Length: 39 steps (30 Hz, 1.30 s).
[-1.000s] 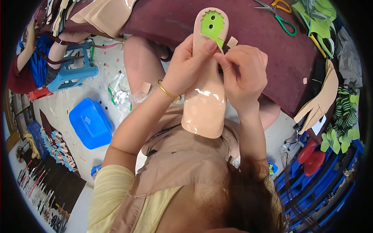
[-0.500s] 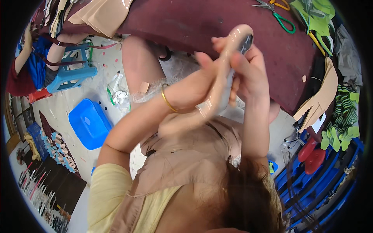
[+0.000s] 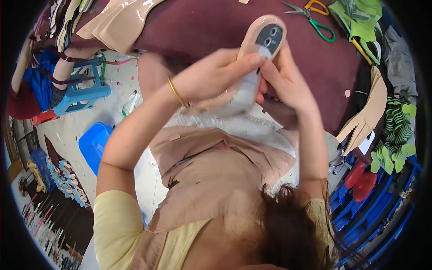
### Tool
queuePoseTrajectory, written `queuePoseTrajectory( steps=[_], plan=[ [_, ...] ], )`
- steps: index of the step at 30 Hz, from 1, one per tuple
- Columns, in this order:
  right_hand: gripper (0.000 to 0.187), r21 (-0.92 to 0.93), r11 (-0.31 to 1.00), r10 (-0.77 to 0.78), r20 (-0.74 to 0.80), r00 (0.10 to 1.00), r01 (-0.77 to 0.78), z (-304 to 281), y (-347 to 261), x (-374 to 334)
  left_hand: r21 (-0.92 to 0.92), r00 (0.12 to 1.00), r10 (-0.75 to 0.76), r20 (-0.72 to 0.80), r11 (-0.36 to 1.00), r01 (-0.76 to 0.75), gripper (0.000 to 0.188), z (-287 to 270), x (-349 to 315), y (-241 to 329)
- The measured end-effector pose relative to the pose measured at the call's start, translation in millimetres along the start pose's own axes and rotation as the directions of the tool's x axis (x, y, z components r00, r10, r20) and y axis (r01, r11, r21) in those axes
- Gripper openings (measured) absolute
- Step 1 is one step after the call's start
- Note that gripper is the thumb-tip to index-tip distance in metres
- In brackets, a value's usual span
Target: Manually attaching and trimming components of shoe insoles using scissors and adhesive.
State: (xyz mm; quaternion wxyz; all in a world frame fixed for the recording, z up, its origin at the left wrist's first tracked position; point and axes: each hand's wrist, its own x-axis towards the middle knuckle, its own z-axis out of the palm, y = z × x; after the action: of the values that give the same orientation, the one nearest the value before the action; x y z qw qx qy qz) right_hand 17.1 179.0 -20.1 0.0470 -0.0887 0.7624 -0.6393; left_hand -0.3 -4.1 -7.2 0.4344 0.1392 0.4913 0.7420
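Observation:
I hold a glossy beige shoe upper (image 3: 250,38) stretched over a shoe last, above my lap. The last's dark grey top with two round holes (image 3: 272,35) faces up, and the white sole side lower down is blurred by motion. My left hand (image 3: 220,74), below a gold bangle, is closed on the upper's near left side, its thumb pressed near the dark top. On the right side, my right hand (image 3: 283,78) pinches the edge close to the left thumb. Some of the fingers are hidden behind the shoe.
A dark red covered table (image 3: 315,67) lies ahead, bearing scissors (image 3: 308,13) and beige leather pieces (image 3: 118,27). Green cut pieces (image 3: 396,130) and a blue rack are at right. A blue bin (image 3: 92,144) stands on the floor at left, below another person's legs and a stool (image 3: 83,87).
The shoe has turned so the dark top with its holes faces up. My left hand has shifted from behind the shoe to its left side. The blue bin is now partly covered by my arm.

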Motion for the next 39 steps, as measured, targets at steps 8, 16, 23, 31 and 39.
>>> queuePoseTrajectory(
  steps=[8,16,23,31,39],
  plan=[
    [0.051,-1.000,0.018,-0.404,-0.007,0.915,0.000,-185.4,103.6,92.2,0.913,0.772,0.635,-0.027,-0.300,0.278,0.064,-25.5,72.1,-43.9],
    [0.043,-0.472,0.881,-0.138,-0.324,0.936,-0.034,-150.9,55.8,86.6,0.917,0.766,0.637,-0.084,-0.252,0.310,0.062,-27.8,73.2,-51.4],
    [0.046,0.248,0.959,-0.002,-0.484,0.875,0.139,-60.7,9.7,51.9,0.920,0.762,0.644,-0.064,-0.257,0.295,0.061,-29.1,73.9,-48.3],
    [0.048,0.106,0.994,0.054,-0.350,0.935,-0.018,-39.5,18.1,73.3,0.920,0.850,0.507,-0.142,-0.249,0.302,0.057,-47.5,64.9,-24.4],
    [0.052,0.373,0.926,0.159,-0.269,0.950,-0.049,16.7,3.1,83.1,0.855,0.721,0.465,-0.514,0.344,0.388,0.066,-82.4,-16.5,29.1]
  ],
)
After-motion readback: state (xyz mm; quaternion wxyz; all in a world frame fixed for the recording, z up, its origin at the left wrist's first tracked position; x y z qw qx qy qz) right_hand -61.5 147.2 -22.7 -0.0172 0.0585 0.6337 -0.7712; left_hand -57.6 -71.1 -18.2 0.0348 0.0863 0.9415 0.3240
